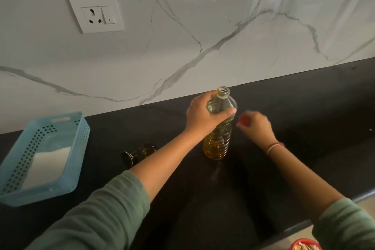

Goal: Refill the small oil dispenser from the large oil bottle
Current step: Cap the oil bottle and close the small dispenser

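**Inspector:** Standing uncapped on the black counter (304, 107), the large oil bottle (218, 128) is grasped at its shoulder by the left hand (203, 115). Right hand (256, 126), just right of the bottle, pinches the red cap (241, 122).

**Clerk:** The dispenser?

**Inspector:** Small dark dispenser (140, 153), left of the bottle, half hidden behind the forearm. Whether it is open, I cannot tell.

**Clerk:** Risks?

**Inspector:** Likely: forearm knocks it; wide bottle mouth overshoots its narrow opening, spilling oil.

The bottle (218, 128), clear ribbed plastic holding golden oil, is stood upright and uncapped on the black counter. The dark dispenser (140, 153) is seen to its left, partly hidden.
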{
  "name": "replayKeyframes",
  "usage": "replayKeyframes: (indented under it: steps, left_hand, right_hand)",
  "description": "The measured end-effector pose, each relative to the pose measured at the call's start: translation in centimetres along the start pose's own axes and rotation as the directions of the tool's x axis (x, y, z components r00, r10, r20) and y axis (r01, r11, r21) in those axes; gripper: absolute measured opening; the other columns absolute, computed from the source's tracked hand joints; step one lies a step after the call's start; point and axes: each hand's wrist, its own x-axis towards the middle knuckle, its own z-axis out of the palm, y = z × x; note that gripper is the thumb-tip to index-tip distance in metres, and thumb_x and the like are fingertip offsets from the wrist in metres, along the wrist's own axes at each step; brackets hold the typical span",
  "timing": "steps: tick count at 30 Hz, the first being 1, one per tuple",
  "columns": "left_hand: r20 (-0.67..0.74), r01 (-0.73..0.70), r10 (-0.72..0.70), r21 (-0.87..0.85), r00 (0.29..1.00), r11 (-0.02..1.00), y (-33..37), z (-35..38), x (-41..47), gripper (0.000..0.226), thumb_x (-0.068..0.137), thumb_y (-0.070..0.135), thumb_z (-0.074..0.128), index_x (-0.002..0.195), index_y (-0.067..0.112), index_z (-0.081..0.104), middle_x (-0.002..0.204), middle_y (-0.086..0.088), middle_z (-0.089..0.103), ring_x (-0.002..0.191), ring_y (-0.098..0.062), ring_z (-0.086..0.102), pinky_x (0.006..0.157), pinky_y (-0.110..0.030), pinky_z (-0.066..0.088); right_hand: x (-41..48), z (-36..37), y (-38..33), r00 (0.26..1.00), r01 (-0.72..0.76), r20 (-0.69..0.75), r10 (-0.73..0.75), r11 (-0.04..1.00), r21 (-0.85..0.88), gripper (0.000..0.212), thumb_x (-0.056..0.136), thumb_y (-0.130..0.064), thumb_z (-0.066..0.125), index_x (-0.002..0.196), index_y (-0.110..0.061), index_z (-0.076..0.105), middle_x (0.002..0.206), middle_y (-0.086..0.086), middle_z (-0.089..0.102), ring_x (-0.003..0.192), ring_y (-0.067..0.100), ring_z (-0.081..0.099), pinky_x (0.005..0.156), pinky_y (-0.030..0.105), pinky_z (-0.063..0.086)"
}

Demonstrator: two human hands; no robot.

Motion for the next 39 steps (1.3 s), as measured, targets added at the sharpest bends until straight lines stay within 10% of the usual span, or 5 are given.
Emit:
replayKeyframes:
  steps: [5,10,18,29,39]
  left_hand:
    - [-0.033,-0.005,0.004,-0.004,0.999,1.0,-0.2,0.3,0.1,0.059,0.069,0.055,0.076,0.117,0.025,0.061,0.116,0.01,0.063,0.112,-0.009,0.055,0.094,-0.043,0.048]
    - [-0.038,0.005,-0.004,0.018,0.999,1.0,-0.4,0.4,0.2,0.063,0.067,0.063,0.073,0.119,0.029,0.06,0.118,0.013,0.062,0.113,-0.005,0.053,0.094,-0.041,0.049]
    - [-0.005,0.026,-0.026,-0.021,1.0,0.999,-0.5,0.3,0.1,0.066,0.063,0.067,0.072,0.117,0.032,0.058,0.118,0.014,0.062,0.11,-0.005,0.055,0.09,-0.036,0.053]
    - [-0.019,0.018,-0.019,-0.036,1.0,0.999,-0.8,0.2,0.0,0.073,0.062,0.07,0.07,0.121,0.029,0.058,0.121,0.011,0.062,0.112,-0.006,0.054,0.091,-0.032,0.051]
    - [-0.013,-0.004,0.004,-0.046,1.0,0.999,-0.5,0.1,-0.1,0.068,0.062,0.071,0.069,0.119,0.034,0.058,0.119,0.013,0.063,0.112,-0.005,0.056,0.089,-0.032,0.052]
  right_hand:
    - [2.1,-7.5,-5.6,0.966,0.153,-0.253,-0.054,0.909,0.388,0.017,0.082,-0.017,0.07,0.097,-0.014,0.062,0.093,0.002,0.066,0.086,0.016,0.065,0.077,0.026,0.055]
    - [1.3,-10.7,-10.2,0.978,0.208,-0.161,-0.134,0.694,0.689,0.016,0.081,-0.008,0.073,0.088,-0.006,0.058,0.095,0.018,0.069,0.087,0.021,0.069,0.079,0.027,0.056]
    - [0.8,-11.0,-11.6,0.965,0.234,0.013,-0.261,0.886,0.401,0.021,0.077,-0.02,0.076,0.087,-0.007,0.064,0.091,0.003,0.072,0.087,0.014,0.07,0.083,0.036,0.057]
    - [2.0,-12.0,-13.7,0.892,0.425,0.17,-0.419,0.905,0.0,0.023,0.082,-0.022,0.072,0.104,-0.016,0.072,0.099,-0.005,0.071,0.082,0.005,0.063,0.072,0.01,0.044]
    - [2.5,-11.2,-14.6,0.945,0.327,0.09,-0.315,0.879,-0.346,0.052,0.076,-0.056,0.068,0.106,-0.013,0.066,0.094,0.004,0.068,0.079,0.016,0.062,0.07,0.026,0.051]
